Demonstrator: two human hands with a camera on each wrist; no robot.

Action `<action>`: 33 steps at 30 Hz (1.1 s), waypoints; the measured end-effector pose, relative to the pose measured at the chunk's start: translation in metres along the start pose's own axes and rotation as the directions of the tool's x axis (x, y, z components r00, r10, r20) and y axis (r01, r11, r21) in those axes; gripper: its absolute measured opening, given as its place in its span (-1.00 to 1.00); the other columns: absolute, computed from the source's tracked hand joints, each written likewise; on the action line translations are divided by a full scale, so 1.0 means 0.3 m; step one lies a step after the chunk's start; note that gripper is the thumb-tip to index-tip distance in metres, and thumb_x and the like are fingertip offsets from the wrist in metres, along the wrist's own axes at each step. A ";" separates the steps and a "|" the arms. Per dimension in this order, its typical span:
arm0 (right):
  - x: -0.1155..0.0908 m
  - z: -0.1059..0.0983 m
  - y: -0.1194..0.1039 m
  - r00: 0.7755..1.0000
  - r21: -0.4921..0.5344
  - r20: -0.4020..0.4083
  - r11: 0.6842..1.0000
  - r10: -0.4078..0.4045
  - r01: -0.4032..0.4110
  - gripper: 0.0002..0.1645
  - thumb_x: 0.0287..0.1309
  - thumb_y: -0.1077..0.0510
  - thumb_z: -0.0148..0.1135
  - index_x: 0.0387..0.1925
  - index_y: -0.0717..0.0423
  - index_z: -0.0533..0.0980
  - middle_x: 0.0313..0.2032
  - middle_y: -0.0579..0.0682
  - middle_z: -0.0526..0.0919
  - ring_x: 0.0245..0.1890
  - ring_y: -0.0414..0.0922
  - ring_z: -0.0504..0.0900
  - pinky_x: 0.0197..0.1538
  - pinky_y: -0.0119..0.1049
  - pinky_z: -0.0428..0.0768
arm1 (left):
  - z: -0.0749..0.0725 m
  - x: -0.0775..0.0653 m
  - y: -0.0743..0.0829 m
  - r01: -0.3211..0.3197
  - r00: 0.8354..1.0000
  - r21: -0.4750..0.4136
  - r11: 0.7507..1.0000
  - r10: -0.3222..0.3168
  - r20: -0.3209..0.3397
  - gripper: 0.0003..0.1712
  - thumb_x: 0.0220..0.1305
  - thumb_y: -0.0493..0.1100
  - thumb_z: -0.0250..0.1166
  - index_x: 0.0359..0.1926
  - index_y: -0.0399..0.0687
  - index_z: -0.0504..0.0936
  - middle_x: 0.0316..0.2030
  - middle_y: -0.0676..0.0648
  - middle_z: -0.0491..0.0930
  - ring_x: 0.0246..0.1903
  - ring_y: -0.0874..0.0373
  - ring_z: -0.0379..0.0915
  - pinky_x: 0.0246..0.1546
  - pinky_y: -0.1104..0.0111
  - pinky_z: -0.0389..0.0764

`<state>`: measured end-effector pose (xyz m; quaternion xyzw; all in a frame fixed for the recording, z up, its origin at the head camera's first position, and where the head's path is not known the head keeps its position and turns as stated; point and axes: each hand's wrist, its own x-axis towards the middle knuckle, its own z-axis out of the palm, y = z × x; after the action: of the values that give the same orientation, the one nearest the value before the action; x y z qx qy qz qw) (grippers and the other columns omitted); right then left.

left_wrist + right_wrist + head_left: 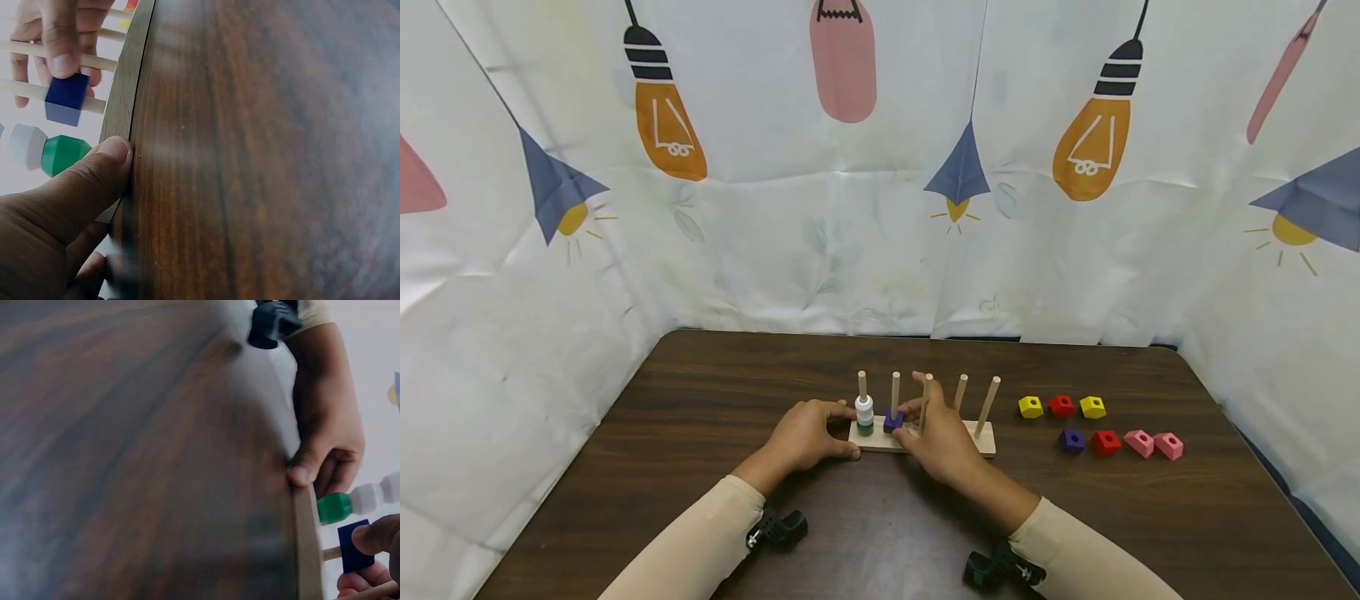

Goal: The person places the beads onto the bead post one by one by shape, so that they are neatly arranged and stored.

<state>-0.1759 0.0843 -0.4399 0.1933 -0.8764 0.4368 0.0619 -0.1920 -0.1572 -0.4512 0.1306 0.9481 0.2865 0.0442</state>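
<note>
A wooden peg board [987, 447] with a row of several upright pegs stands on the table. My left hand [805, 432] grips its left end, the thumb pressed on the front edge in the left wrist view. White beads [864, 410] sit above a green bead [64, 155] on the leftmost peg. On the second peg is a dark blue-purple block [892, 422], low on the peg and a little above the base in the left wrist view. My right hand [942, 442] pinches this block between thumb and fingers, reaching around the middle peg.
Right of the board lie loose blocks in two rows: yellow blocks [1093, 407] and a red block [1062, 406] behind, a purple block [1072, 442], a red one and pink blocks [1168, 445] in front. A printed white cloth [880, 275] hangs behind the brown table [715, 375].
</note>
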 end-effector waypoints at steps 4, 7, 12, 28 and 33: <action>-0.004 0.006 0.014 1.000 -0.009 0.012 1.000 -0.003 0.003 0.06 0.10 0.28 0.54 0.47 0.23 0.07 -0.09 -0.02 0.75 -0.13 -0.10 0.72 -0.03 -0.15 0.65 | 0.001 0.003 -0.001 -0.004 1.000 -0.003 1.000 0.004 0.002 -0.38 -0.14 0.13 0.70 0.04 0.24 0.79 0.24 -0.11 0.59 0.27 -0.23 0.44 0.23 -0.09 0.43; -0.004 0.008 0.019 1.000 -0.003 0.011 1.000 -0.009 0.009 0.06 0.10 0.29 0.54 0.46 0.24 0.07 -0.09 -0.02 0.74 -0.14 -0.10 0.72 -0.04 -0.15 0.66 | 0.001 0.004 -0.002 -0.003 1.000 -0.001 1.000 0.003 0.004 -0.38 -0.14 0.14 0.70 0.04 0.25 0.79 0.24 -0.11 0.59 0.27 -0.24 0.44 0.22 -0.09 0.44; -0.004 0.013 0.025 1.000 -0.013 0.024 1.000 0.004 -0.004 0.06 0.10 0.29 0.54 0.46 0.25 0.06 -0.10 -0.02 0.74 -0.14 -0.11 0.71 -0.04 -0.16 0.66 | 0.000 0.003 0.000 -0.002 1.000 0.000 1.000 0.002 0.002 -0.38 -0.14 0.14 0.70 0.04 0.24 0.79 0.24 -0.12 0.60 0.27 -0.22 0.45 0.22 -0.08 0.45; -0.060 -0.020 0.036 0.996 -0.031 0.094 0.999 -0.008 0.011 0.08 0.21 0.19 0.47 0.55 0.20 0.00 0.32 0.24 0.50 0.22 0.09 0.60 0.21 0.08 0.54 | 0.000 0.002 0.002 0.007 1.000 0.000 1.000 -0.007 0.001 -0.37 -0.15 0.14 0.70 0.04 0.25 0.79 0.23 -0.14 0.61 0.26 -0.23 0.45 0.21 -0.09 0.46; -0.106 -0.067 0.040 0.988 -0.106 0.156 0.994 0.003 0.014 -0.02 0.26 0.13 0.43 0.53 0.20 0.08 0.28 0.26 0.54 0.13 0.09 0.67 0.15 0.04 0.59 | 0.001 0.001 0.000 0.008 1.000 0.012 1.000 -0.008 0.002 -0.36 -0.15 0.15 0.70 0.05 0.25 0.79 0.22 -0.13 0.61 0.26 -0.24 0.45 0.22 -0.09 0.45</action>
<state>-0.1526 0.1157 -0.4455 0.2256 -0.9001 0.3728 0.0044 -0.1924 -0.1569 -0.4513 0.1275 0.9502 0.2808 0.0453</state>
